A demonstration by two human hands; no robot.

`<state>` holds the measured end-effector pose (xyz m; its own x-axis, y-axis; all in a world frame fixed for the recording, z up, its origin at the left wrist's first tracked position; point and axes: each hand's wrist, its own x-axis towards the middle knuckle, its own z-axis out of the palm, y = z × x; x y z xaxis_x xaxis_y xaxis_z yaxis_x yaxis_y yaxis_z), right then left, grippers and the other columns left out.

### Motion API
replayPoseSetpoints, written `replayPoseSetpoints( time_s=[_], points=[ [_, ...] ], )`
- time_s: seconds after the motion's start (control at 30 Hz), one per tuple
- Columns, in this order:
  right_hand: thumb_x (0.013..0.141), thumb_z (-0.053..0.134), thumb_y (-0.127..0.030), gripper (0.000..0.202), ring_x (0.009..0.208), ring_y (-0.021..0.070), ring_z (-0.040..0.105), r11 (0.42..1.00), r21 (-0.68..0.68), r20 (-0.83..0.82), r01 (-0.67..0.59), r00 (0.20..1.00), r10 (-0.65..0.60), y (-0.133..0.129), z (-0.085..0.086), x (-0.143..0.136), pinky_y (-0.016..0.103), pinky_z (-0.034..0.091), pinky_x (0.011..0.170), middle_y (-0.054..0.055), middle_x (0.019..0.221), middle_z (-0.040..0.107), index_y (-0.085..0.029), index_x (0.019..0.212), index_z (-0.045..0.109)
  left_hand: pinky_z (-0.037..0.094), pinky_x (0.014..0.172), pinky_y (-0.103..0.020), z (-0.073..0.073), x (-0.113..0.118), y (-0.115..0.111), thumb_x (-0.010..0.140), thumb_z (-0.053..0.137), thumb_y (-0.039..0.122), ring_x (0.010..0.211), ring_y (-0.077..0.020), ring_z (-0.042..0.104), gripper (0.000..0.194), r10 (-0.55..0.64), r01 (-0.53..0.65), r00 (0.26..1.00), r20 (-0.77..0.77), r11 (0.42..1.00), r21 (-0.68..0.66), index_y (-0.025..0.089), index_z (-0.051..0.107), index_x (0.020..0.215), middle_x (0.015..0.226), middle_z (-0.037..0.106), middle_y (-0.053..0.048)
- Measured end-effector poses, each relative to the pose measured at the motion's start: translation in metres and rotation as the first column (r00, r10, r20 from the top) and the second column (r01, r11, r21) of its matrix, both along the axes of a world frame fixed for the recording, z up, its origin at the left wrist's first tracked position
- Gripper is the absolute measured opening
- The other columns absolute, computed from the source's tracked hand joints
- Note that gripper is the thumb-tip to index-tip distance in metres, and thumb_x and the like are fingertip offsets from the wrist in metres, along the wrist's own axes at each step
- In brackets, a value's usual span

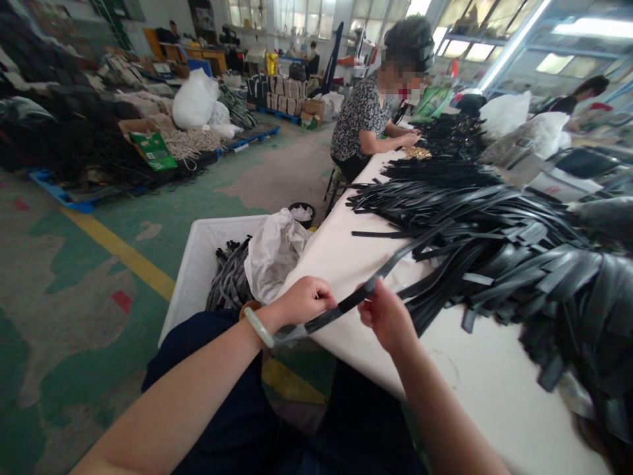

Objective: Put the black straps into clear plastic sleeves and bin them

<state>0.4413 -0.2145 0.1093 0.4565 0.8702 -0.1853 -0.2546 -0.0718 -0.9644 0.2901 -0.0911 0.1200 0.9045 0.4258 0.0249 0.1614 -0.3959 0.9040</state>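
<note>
A black strap [352,300] slants across the near edge of the white table [341,264]. My right hand [383,313] is closed on it, thumb on top. My left hand [306,300], with a pale bangle at the wrist, has its fingers curled together beside the strap's lower part; whether it grips the strap or something small is hidden. A strip of clear plastic [291,338] shows under my left wrist. The strap's upper part runs toward a large pile of black straps [475,224] on the table.
Left of the table stands a white bin [190,264] with dark straps and a white bag [277,247]. A person in a patterned shirt [359,112] sits farther along the table. Behind the bin is a small dark bucket [310,221]. Loaded blue pallets [64,192] stand at the left.
</note>
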Motion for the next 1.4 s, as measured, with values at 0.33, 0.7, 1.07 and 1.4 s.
replayPoseSetpoints(
  time_s=[0.33,0.7,1.07,1.4],
  points=[
    [0.082,0.064,-0.043,0.027,0.05,0.0101,0.039,0.992,0.114,0.533,0.061,0.839,-0.113,-0.013,-0.004,-0.033,0.024,0.031,0.045,-0.002,0.055,0.049,-0.017,0.078,0.072,0.04,0.062,-0.021,-0.003,0.004,-0.002,0.076,0.06,0.022,0.065,-0.0122,0.055,0.02,0.026,-0.018,0.998,0.06,0.993,-0.119,0.012,0.065,0.06,0.064,0.063,-0.001],
    [0.082,0.065,-0.041,0.033,0.046,0.0078,0.034,0.997,0.072,0.372,-0.03,0.928,0.001,-0.006,0.007,-0.023,0.022,0.022,0.041,-0.005,0.052,0.041,-0.018,0.103,0.073,0.038,0.061,-0.021,0.002,0.001,-0.002,0.079,0.06,0.023,0.063,-0.0116,0.053,0.018,-0.007,0.013,0.995,0.095,0.998,-0.063,0.011,0.072,0.072,0.065,0.064,-0.001],
    [0.083,0.064,-0.043,0.034,0.043,0.008,0.031,0.993,0.113,0.396,0.023,0.916,-0.066,-0.009,0.02,-0.02,0.022,0.02,0.04,-0.006,0.048,0.037,-0.017,0.101,0.074,0.04,0.063,-0.022,0.008,-0.001,-0.004,0.078,0.062,0.02,0.064,-0.0113,0.054,0.02,0.004,0.008,0.991,0.132,0.996,-0.089,0.011,0.067,0.06,0.066,0.064,-0.002],
    [0.083,0.063,-0.043,0.031,0.041,0.0062,0.022,0.963,0.201,0.246,0.181,0.942,-0.229,-0.003,0.024,-0.009,0.022,0.016,0.039,-0.008,0.047,0.027,-0.016,0.094,0.074,0.039,0.064,-0.022,0.012,-0.007,-0.002,0.076,0.063,0.018,0.063,-0.0112,0.053,0.017,0.027,-0.022,0.993,0.119,0.999,-0.044,0.012,0.067,0.06,0.062,0.06,0.0]
  ],
)
